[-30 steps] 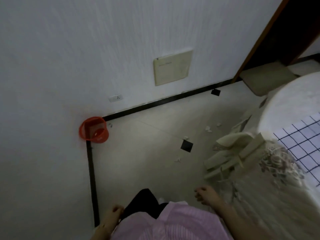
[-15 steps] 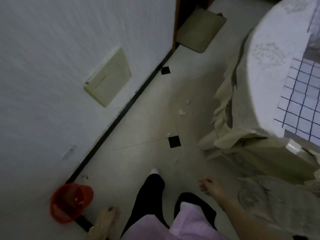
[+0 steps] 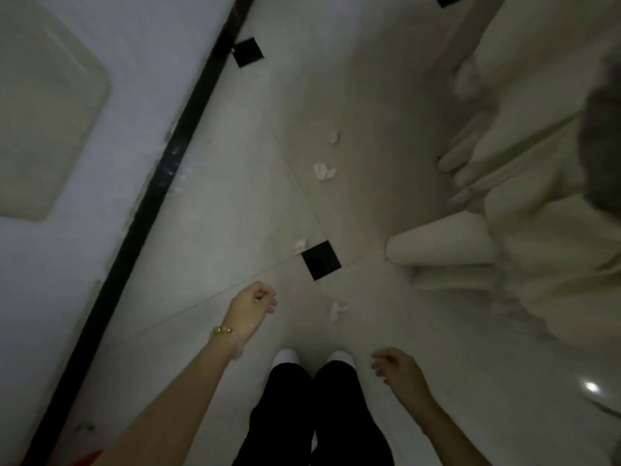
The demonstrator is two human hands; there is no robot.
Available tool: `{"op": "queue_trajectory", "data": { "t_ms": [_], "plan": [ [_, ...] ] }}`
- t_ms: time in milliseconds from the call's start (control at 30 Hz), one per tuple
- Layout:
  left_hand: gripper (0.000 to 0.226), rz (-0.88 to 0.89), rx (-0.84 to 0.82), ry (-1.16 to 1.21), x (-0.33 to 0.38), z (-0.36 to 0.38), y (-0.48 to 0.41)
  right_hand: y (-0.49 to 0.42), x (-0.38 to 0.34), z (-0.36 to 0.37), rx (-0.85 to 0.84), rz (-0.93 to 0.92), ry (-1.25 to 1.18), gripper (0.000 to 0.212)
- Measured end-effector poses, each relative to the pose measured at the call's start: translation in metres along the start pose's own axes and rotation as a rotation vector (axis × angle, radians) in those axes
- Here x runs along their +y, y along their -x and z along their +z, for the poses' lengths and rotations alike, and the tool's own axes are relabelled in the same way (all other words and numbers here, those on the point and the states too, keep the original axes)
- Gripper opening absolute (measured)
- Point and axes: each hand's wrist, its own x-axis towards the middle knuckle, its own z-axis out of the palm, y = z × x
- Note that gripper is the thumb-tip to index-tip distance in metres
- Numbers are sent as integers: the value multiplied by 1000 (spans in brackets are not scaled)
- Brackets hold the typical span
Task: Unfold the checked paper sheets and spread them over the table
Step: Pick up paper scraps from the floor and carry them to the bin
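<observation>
Left hand [image 3: 250, 306] loosely curled, holding nothing | right hand [image 3: 400, 369] at 5 o'clock, likewise slack and empty | both hang over bare floor [image 3: 235, 210] with paper scraps [image 3: 324, 171] | draped tablecloth [image 3: 524, 230] at 3 o'clock | checked paper sheets out of view | judged light, floppy, tearable: lift by corners.

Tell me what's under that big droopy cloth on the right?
The cream cloth hangs down in folds to the tiled floor. What it drapes over is covered, so nothing beneath shows. Only scraps of paper lie on the floor beside it.
</observation>
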Motion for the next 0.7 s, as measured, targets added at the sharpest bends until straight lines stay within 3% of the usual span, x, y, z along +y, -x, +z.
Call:
{"op": "queue_trajectory", "data": {
  "t_ms": [133, 233, 300, 433, 567, 700],
  "plan": [
    [20, 65, 17, -11, -65, 58, -114, -131, 34, 35, 104, -180, 130, 18],
    [15, 209, 62, -188, -109, 86, -187, -214, 61, 60, 90, -360, 381, 38],
    [28, 363, 120, -386, -131, 96, -235, -259, 78, 77, 42, -477, 592, 57],
    [60, 613, 120, -680, -150, 104, -315, -322, 102, 97, 109, -731, 895, 78],
    [56, 762, 194, -878, -149, 113, -354, -346, 105, 103, 301, -955, 890, 42],
    [32, 880, 263, -863, -149, 116, -365, -358, 111, 102, 421, -1070, 797, 18]
  ]
}}
